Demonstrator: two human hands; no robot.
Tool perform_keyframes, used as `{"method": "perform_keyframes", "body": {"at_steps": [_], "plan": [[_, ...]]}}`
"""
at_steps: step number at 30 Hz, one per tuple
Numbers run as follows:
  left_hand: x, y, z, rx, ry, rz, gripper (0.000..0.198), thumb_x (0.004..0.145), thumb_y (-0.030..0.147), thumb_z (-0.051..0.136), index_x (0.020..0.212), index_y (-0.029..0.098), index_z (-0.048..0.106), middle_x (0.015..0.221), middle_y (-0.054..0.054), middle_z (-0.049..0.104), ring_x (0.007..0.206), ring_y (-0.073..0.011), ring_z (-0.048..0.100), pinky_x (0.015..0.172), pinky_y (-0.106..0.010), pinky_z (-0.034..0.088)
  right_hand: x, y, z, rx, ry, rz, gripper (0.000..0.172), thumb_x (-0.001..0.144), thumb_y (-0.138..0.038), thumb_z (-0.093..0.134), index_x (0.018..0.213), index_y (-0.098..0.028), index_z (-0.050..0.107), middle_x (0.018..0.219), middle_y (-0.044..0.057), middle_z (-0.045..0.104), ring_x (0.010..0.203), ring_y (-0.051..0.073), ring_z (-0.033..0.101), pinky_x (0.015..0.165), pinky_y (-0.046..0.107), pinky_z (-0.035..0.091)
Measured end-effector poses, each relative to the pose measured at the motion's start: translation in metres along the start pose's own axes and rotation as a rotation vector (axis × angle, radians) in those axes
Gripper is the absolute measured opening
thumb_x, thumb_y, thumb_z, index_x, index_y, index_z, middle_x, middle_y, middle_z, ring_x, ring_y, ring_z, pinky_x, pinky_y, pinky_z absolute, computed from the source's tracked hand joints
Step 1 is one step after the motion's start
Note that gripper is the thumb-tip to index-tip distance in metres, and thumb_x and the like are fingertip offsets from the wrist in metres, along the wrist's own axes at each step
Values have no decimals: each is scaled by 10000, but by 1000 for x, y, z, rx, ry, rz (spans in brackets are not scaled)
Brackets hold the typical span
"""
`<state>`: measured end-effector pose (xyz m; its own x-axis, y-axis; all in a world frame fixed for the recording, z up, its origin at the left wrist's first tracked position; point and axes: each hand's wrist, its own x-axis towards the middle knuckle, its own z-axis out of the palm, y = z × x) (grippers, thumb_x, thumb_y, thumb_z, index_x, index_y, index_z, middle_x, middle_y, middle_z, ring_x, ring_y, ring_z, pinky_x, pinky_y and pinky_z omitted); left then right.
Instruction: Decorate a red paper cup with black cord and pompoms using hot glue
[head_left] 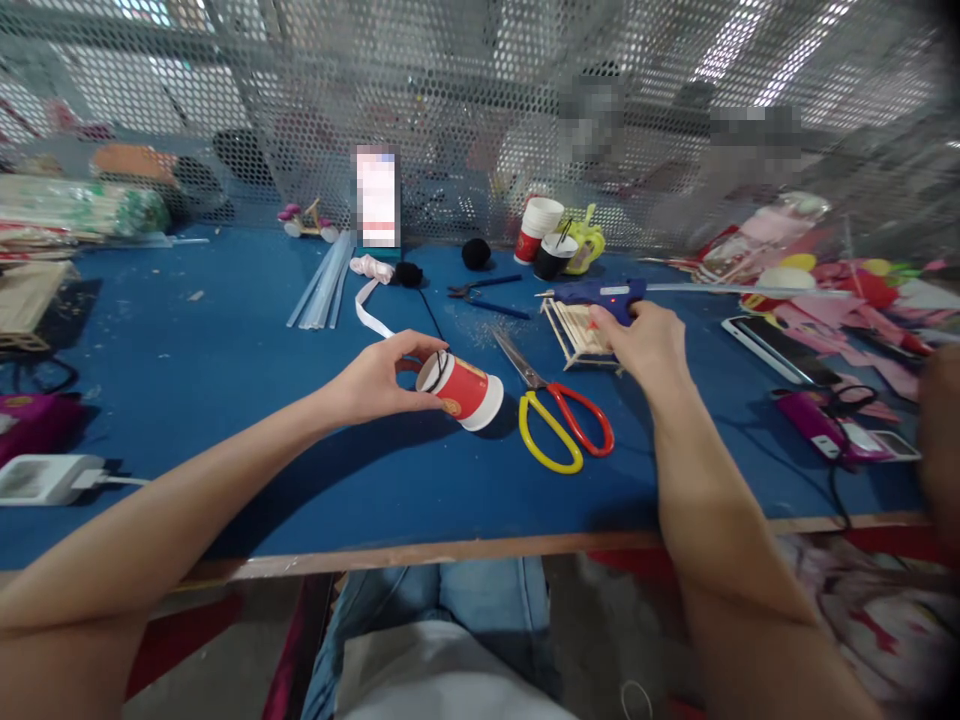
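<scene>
My left hand [379,378] grips a red and white paper cup [466,388] by its end, tilted on its side just over the table, with a black cord around that end. In my right hand [651,340] is a blue glue gun [600,292], its nozzle facing left and a long clear glue stick out of its back. Below the gun stands a small rack of wooden sticks [581,335]. Scissors [551,405] with one yellow and one red handle lie between my hands, blades pointing away from me.
Farther back lie blue-handled pliers [491,297], clear glue sticks [324,283], a white ribbon [369,312] and a black yarn ball [476,254]. Paper cups [538,228] stand by the perforated metal screen [465,110]. Right are a phone [780,350] and a purple box [817,425]; left, a white adapter [45,480].
</scene>
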<state>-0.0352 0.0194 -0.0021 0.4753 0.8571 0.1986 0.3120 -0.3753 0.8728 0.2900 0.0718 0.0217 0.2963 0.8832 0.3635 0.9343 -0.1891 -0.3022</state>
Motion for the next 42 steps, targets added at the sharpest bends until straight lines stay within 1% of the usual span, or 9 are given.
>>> {"method": "perform_keyframes", "body": {"at_steps": [8,13,15,19,22,27,33,39,42], "plan": [[-1,0,1,81,-5,69,590,636,364,755,1143,165,529,1141,-111,580,1021,-211,588,894,-386,506,7,7,10,-144,-118,94,488,762,-546,535,935,-113,681,986,214,651,923,344,609,773,446,441],[-3,3,2,175,-12,133,570,658,386,736,1148,186,525,1148,-102,574,1026,-212,585,879,-366,507,-12,-12,3,47,140,-166,355,806,-441,541,914,-129,672,1003,180,626,993,288,559,832,396,419],[-5,6,3,229,-22,178,557,676,391,722,1154,190,519,1143,-99,574,1017,-210,585,872,-357,505,-26,-31,-2,280,-6,-313,387,853,-476,476,852,-150,685,897,127,654,874,227,589,799,355,435],[-8,15,6,341,-54,272,520,717,388,684,1162,178,514,1147,-106,580,1036,-220,574,885,-352,485,-53,-73,-8,608,-611,-440,567,875,-615,344,896,-187,716,919,82,692,871,193,609,817,336,443],[-10,19,7,386,-76,322,491,744,368,662,1162,160,513,1169,-120,577,1068,-223,562,909,-345,472,-64,-96,-6,742,-817,-379,599,842,-662,361,791,-191,727,911,75,706,904,190,614,859,335,440],[-12,20,9,443,-84,355,506,751,340,659,1190,150,494,1227,-145,553,1169,-244,514,996,-375,429,-74,-114,7,1068,-1094,-161,445,740,-607,583,666,-178,677,686,47,682,654,156,609,621,285,487],[-14,19,12,421,-81,333,524,753,355,652,1217,198,464,1234,-119,554,1164,-250,516,984,-398,435,-74,-109,15,1204,-777,-177,234,702,-402,694,675,-172,656,700,-8,650,609,74,531,617,223,440],[-11,13,15,136,-47,146,693,662,381,737,1250,179,431,1154,-102,579,995,-201,591,887,-363,496,-69,-99,9,1285,-640,-163,279,733,-445,669,718,-169,630,689,-8,612,525,53,483,485,199,402],[-8,9,16,10,-56,40,659,649,377,749,1213,160,487,1088,-98,604,972,-198,594,887,-381,493,-67,-96,9,1297,-541,-173,301,737,-457,672,698,-169,595,630,-18,583,485,50,476,444,193,382]]}}
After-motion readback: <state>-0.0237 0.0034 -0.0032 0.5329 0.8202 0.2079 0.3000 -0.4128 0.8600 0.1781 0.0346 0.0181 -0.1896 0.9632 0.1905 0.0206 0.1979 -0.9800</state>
